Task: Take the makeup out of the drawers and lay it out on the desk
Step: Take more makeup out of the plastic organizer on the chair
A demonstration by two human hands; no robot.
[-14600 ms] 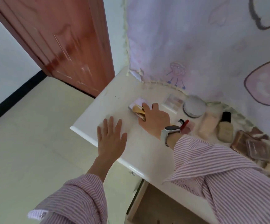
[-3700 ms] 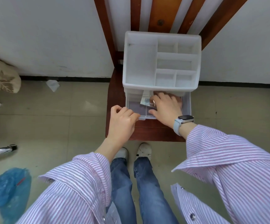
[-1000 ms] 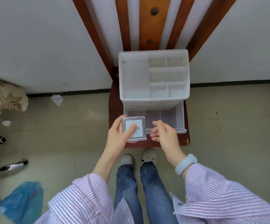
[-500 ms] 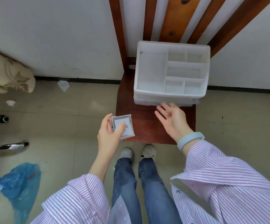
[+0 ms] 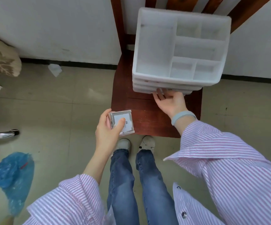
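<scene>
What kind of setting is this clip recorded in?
Probably a lived-in room at home, not a workshop: a white plastic drawer organizer stands on a wooden chair against a plain wall, and the tiled floor has scraps of tissue on it.

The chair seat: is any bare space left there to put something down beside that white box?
Yes. The wooden chair seat is bare in front of the white drawer organizer, between the left hand holding the square compact and the right hand at the drawers. A narrow bare strip runs along the organizer's left side. The back of the seat is filled by the organizer.
</scene>
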